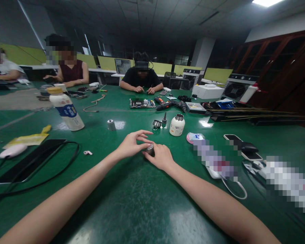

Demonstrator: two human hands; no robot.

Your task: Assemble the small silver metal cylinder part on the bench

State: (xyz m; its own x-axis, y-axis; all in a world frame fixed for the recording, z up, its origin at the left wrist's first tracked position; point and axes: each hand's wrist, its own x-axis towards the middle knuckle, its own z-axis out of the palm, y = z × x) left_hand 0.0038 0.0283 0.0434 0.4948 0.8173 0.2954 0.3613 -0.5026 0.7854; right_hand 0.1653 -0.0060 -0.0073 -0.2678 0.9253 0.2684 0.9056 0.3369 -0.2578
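Observation:
Both my hands meet at the middle of the green table (132,200). My right hand (160,156) wraps round a small silver cylinder (149,149) standing on the tabletop. My left hand (132,144) pinches the top of that cylinder with its fingertips, the other fingers curved above it. Just beyond lie a second small metal cylinder (111,124), a shiny metal cap (157,124), a dark stopper (164,120) and a small white flask (177,125) with a steel neck.
A white drink bottle (66,108) stands at the left, with a dark tablet (27,162), black cable (66,159) and an earbud (87,153) nearer. Phones (241,147) and a pink disc (193,137) lie right. Across the table, people work by a circuit board (141,103) and drill (167,105).

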